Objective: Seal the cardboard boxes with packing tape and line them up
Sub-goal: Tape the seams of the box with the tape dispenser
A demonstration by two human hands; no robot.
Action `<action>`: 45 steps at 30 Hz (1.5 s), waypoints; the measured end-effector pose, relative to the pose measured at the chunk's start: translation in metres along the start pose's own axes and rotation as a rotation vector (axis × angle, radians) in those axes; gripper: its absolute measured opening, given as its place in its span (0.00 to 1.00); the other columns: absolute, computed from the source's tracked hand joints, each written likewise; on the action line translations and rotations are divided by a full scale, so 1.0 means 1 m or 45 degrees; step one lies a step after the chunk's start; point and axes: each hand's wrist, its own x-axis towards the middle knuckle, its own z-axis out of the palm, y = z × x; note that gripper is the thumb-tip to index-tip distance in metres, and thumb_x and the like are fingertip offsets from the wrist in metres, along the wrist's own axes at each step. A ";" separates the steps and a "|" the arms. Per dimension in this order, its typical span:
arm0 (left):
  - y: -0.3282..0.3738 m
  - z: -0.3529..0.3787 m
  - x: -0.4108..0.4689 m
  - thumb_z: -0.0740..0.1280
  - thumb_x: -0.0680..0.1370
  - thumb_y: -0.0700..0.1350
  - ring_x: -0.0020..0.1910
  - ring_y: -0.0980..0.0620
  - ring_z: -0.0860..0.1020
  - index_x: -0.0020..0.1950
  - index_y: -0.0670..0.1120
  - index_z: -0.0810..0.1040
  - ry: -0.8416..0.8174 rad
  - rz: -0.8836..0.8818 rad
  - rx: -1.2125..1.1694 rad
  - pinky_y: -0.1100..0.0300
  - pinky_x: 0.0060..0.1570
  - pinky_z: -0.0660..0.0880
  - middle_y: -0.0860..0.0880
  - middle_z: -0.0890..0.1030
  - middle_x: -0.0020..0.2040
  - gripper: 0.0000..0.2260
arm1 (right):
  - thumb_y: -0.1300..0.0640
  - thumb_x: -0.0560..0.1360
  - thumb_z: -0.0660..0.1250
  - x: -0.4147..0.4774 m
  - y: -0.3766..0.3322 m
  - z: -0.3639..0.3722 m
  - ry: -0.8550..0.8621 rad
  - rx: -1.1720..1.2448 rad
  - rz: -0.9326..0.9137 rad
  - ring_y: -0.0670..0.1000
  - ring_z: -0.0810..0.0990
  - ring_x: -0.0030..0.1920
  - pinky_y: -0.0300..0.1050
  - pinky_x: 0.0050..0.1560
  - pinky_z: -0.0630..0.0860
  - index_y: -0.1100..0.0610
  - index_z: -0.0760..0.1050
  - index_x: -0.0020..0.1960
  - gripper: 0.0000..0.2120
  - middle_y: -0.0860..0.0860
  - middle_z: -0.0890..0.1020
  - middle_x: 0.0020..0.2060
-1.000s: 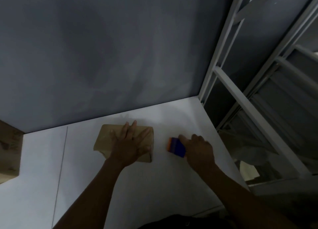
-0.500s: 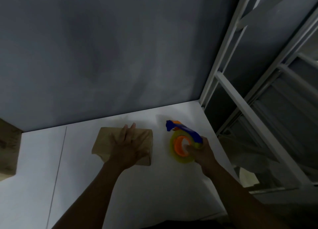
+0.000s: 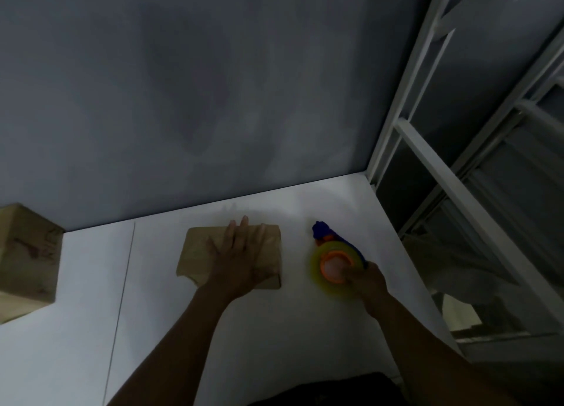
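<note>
A small brown cardboard box [image 3: 200, 254] lies on the white table [image 3: 274, 329] close to the grey wall. My left hand [image 3: 241, 259] rests flat on its top with straight fingers. To the right of the box, apart from it, my right hand [image 3: 364, 280] grips the handle of a blue and orange tape dispenser [image 3: 334, 260] carrying a yellowish roll of packing tape. The dispenser is held up with its blue nose pointing toward the wall. A larger cardboard box [image 3: 27, 259] stands at the left edge of view.
The grey wall [image 3: 213, 100] closes off the back of the table. A white metal rack [image 3: 457, 176] stands just past the table's right edge. A thin seam [image 3: 122, 298] runs across the tabletop left of the small box.
My right hand picked the tape dispenser up off the table and turned it so the roll faces me. My left hand stayed flat on the small box.
</note>
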 end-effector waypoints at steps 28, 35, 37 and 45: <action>-0.014 0.004 -0.011 0.20 0.60 0.74 0.73 0.39 0.30 0.73 0.60 0.31 0.053 -0.066 -0.080 0.31 0.68 0.42 0.47 0.28 0.74 0.43 | 0.54 0.81 0.55 -0.089 -0.038 0.105 -0.820 0.003 -0.633 0.28 0.64 0.59 0.18 0.47 0.66 0.41 0.39 0.70 0.28 0.35 0.59 0.65; -0.018 0.000 -0.008 0.23 0.68 0.71 0.77 0.43 0.43 0.79 0.48 0.48 0.155 -0.136 -0.224 0.43 0.72 0.48 0.49 0.40 0.77 0.47 | 0.44 0.79 0.57 -0.078 -0.028 0.095 -0.578 -0.346 -0.653 0.45 0.65 0.68 0.37 0.65 0.65 0.46 0.45 0.76 0.31 0.42 0.60 0.71; -0.024 -0.004 -0.013 0.31 0.75 0.70 0.76 0.40 0.58 0.75 0.44 0.63 0.212 -0.189 -0.307 0.43 0.71 0.55 0.46 0.50 0.76 0.43 | 0.43 0.80 0.56 -0.079 -0.044 0.099 -0.325 -0.349 -0.876 0.42 0.56 0.72 0.33 0.68 0.57 0.51 0.45 0.77 0.33 0.45 0.56 0.75; -0.024 0.004 -0.037 0.37 0.70 0.73 0.75 0.34 0.49 0.76 0.63 0.49 0.216 -0.574 -0.264 0.34 0.67 0.56 0.39 0.47 0.78 0.35 | 0.36 0.79 0.36 -0.044 -0.066 0.136 -0.177 -1.255 -1.199 0.61 0.60 0.74 0.61 0.68 0.66 0.51 0.59 0.75 0.33 0.55 0.60 0.75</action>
